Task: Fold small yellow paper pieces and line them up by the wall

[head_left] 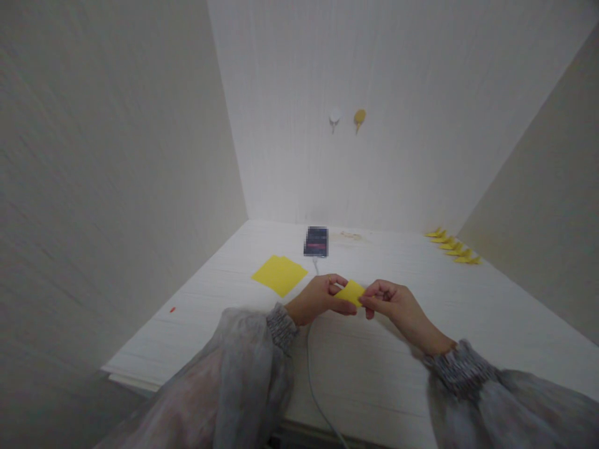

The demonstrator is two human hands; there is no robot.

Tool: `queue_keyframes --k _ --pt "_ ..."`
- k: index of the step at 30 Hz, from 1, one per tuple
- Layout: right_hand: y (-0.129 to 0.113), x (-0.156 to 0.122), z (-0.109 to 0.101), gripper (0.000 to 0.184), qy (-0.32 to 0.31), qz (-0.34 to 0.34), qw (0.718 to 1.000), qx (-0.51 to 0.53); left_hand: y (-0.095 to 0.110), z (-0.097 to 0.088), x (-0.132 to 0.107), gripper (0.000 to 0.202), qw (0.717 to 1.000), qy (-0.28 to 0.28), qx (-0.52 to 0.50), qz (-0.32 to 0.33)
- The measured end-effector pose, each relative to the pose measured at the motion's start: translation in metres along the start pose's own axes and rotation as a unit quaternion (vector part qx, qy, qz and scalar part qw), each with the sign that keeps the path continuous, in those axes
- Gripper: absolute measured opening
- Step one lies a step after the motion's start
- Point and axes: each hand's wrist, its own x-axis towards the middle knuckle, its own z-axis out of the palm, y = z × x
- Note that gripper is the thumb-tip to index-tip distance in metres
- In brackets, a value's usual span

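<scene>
Between my two hands is a small folded piece of yellow paper (351,292), held just above the white table. My left hand (326,295) grips its left side between thumb and fingers, a ring showing on one finger. The right corner is pinched by the fingertips of my right hand (384,298). To the left of my left hand lies a short stack of yellow paper sheets (279,275), slightly fanned. A row of several folded yellow paper pieces (453,246) stands at the back right of the table.
A phone (316,242) with a blurred screen lies at the back, its white cable (311,368) running under my left arm to the front edge. Two hooks, one white (334,116) and one yellow (359,117), sit on the back wall. A red scrap (173,309) lies at left.
</scene>
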Motion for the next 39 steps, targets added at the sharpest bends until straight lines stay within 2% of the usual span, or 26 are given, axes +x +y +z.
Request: queue_keyframes --k 6,12,20,28,39 --pt "0.0042 0.0008 -0.0014 0.016 -0.033 0.008 0.997 0.062 -0.0032 -0.0031 0.0017 0.047 0.999 0.022 0.037 0.009" --pt "0.001 -0.0005 -0.0014 0.016 -0.018 0.012 0.994 0.102 -0.0064 -0.0046 0.0027 0.047 0.998 0.039 0.046 0.013" --pt "0.0005 0.0015 -0.0034 0.019 -0.02 0.036 0.993 0.112 -0.0075 -0.0043 0.0031 0.045 0.999 0.039 0.027 0.004" --pt "0.002 0.0021 -0.0034 0.021 -0.024 0.03 0.989 0.144 -0.0082 -0.0038 0.0038 0.043 0.999 0.043 0.023 0.002" --pt "0.0035 0.0031 -0.0056 0.025 -0.018 0.044 0.99 0.136 -0.0068 -0.0052 0.0034 0.043 0.999 0.037 0.028 -0.001"
